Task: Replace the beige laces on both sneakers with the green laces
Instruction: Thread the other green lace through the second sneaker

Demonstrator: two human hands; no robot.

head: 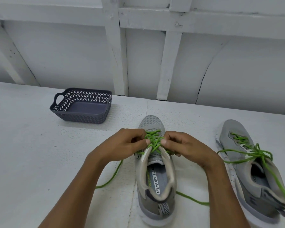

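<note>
Green lace (152, 142) is threaded criss-cross up the centre sneaker (156, 186), which stands upright on the white table (23, 145) with its toe pointing away from the person. No beige lace can be seen on it. The left hand (122, 143) and right hand (184, 145) meet over the upper eyelets, each pinching a strand of the lace between thumb and curled fingers. One loose end trails off to the left across the table, and the other runs out past the heel on the right.

Judgement: the work is at the top rows of this shoe, either the last crossings or the tightening. The next move calls for drawing both strands evenly so the rows sit flat, with the shoe kept from sliding. The ends then need checking for equal length. Which eyelet is being worked is hidden by the fingers.

The second sneaker (247, 178) lies to the right, well apart and angled. It is already laced in green, with the ends untied and draped over its collar. A dark perforated basket (82, 118) stands at the far left, clear of both shoes.
</note>
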